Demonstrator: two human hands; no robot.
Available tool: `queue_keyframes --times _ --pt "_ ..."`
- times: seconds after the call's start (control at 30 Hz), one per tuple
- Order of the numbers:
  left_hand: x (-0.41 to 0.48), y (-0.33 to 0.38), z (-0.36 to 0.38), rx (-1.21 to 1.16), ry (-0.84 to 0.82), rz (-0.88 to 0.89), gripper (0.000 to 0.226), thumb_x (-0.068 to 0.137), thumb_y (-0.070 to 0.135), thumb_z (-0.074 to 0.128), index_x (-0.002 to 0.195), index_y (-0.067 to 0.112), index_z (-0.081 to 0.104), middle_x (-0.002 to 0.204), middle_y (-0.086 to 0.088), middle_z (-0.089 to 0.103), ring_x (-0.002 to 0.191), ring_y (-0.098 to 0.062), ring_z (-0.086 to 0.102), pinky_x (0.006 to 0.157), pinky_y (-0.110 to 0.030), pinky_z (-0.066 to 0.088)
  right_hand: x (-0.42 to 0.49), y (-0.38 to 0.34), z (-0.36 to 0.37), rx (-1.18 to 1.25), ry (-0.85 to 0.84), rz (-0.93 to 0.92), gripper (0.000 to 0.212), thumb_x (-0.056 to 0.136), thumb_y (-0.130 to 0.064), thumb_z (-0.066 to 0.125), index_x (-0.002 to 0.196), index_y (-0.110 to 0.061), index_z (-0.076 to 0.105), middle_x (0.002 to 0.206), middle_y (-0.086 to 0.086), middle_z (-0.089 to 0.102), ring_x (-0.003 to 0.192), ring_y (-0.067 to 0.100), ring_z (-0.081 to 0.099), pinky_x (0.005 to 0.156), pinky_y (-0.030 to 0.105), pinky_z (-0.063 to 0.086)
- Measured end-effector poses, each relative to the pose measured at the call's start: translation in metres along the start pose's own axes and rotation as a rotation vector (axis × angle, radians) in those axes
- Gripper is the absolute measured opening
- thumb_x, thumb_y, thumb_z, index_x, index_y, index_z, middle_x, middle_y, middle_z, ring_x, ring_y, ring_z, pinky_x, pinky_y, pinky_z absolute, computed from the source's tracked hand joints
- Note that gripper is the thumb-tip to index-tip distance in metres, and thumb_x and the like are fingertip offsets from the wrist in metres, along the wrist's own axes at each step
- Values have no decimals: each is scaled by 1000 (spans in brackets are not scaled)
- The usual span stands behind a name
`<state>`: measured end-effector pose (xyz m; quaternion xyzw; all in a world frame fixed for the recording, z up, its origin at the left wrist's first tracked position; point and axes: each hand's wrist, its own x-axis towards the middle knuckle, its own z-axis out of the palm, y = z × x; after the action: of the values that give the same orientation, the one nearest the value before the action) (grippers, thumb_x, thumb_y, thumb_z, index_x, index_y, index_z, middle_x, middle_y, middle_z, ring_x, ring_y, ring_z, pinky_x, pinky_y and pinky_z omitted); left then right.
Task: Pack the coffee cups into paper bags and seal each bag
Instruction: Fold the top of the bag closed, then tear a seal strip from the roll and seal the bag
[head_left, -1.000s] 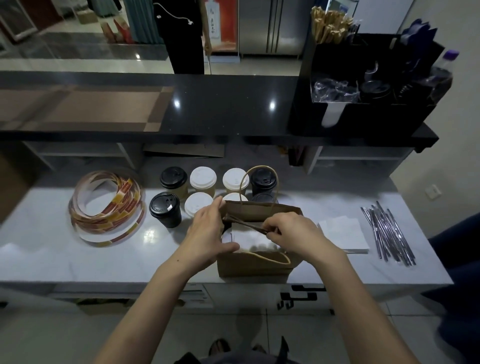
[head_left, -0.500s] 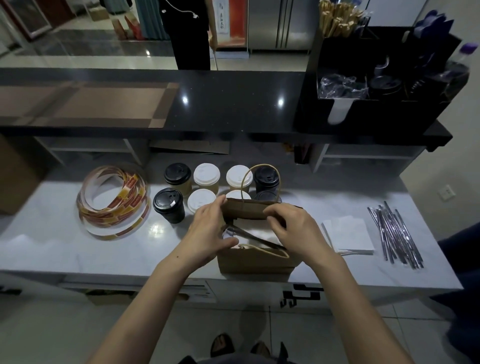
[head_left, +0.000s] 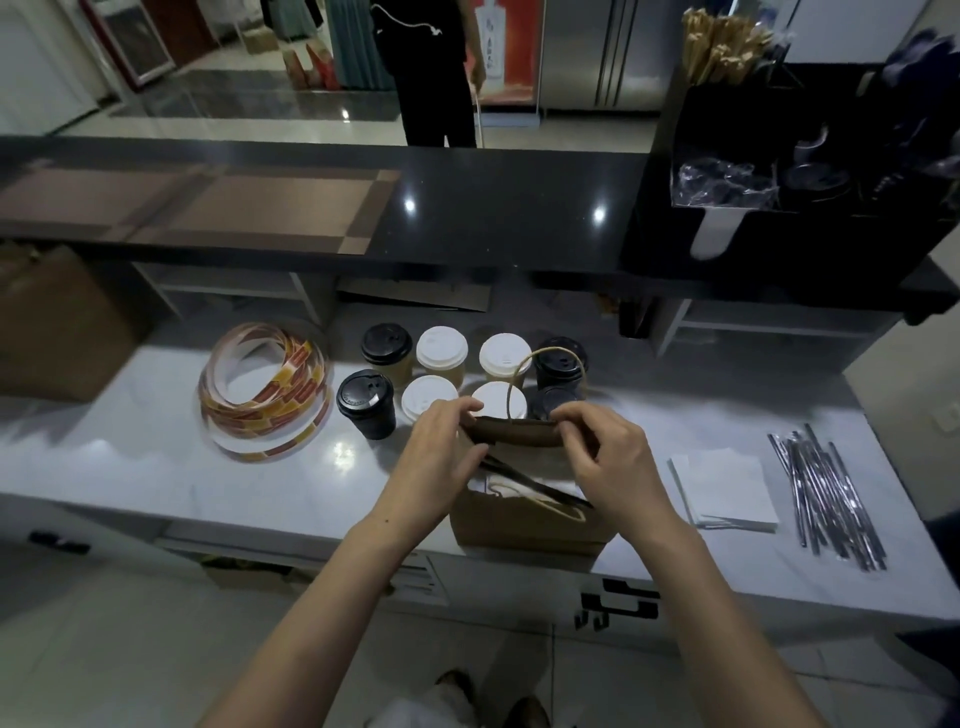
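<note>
— The left hand (head_left: 441, 460) and right hand (head_left: 615, 465) have risen to the paper bag (head_left: 524, 532)'s far rim.
— And their grip?
— Each pinches that rim, fingers curled. The paper bag stands between the wrists; the cups (head_left: 441, 349) sit just beyond the fingertips.

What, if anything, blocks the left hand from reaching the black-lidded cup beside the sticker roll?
Probably nothing, so yes. The left hand pinches the paper bag at its rim and must let go first, but the black-lidded cup stands just left of it, front row, with nothing between.
</note>
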<state>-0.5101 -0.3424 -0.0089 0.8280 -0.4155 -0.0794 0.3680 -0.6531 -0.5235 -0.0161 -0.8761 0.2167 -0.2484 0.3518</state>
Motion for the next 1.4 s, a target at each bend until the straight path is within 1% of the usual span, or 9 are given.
queue_keyframes --times 0.2,0.37,0.43,0.57,0.67,0.83,1.0,1.27,1.4 --pt "3 -2 -10 -63 50 22 30 103 18 62 132 20 56 125 7 56 122 -7 52 103 -23 43 12 -34 -4 93 51 8 17 101 -9 64 107 -21 73 95 -13 71 89 7 67 78 32 56" --pt "15 -14 -33 -87 98 35 22 106 18 56 126 27 58 121 15 54 116 7 50 96 -7 39 32 -77 -9 196 54 33 15 102 -12 64 106 -21 74 91 -10 74 86 11 70 76 35 58" --pt "23 -31 -46 -75 95 42 21 106 20 55 126 25 59 121 13 55 115 6 51 94 -10 40 44 -94 -1 219 53 31 13 102 -15 64 105 -23 74 90 -9 74 85 14 71 77 38 60" --pt "38 -65 -76 -57 84 24 24 106 19 56 129 25 60 120 14 57 109 11 51 93 -11 42 65 -126 24 190 51 21 12 102 -17 65 104 -26 73 91 -14 73 88 6 69 71 15 51" --pt "46 -98 -100 -57 101 25 23 105 15 57 126 20 63 117 11 58 105 2 54 93 -18 45 82 -147 54 193 52 21 12 101 -15 65 103 -22 74 88 -11 72 83 6 66 67 12 45" --pt "49 -168 -130 -35 71 -6 21 104 16 59 124 19 65 116 7 62 106 -6 60 93 -31 52 112 -169 115 200 46 31 12 100 -13 65 100 -21 74 86 -11 73 80 9 68 71 21 53" --pt "40 -238 -151 6 30 -90 22 104 18 59 125 19 65 113 8 63 101 -4 59 92 -28 52 129 -181 182 155 -18 66 13 100 -15 64 102 -22 75 87 -13 71 83 10 67 77 25 54" --pt "19 -320 -156 32 -72 -249 19 102 15 61 119 18 69 112 5 66 103 -13 62 87 -28 50 133 -188 265 125 -165 187 13 101 -18 62 104 -22 74 92 -13 72 88 2 65 74 9 46" --pt "14 -339 -144 129 -122 -302 24 101 21 63 124 20 69 120 3 67 109 -13 60 90 -27 49 131 -178 295 93 -232 237 15 101 -16 61 104 -21 74 93 -10 72 88 7 66 76 18 48"
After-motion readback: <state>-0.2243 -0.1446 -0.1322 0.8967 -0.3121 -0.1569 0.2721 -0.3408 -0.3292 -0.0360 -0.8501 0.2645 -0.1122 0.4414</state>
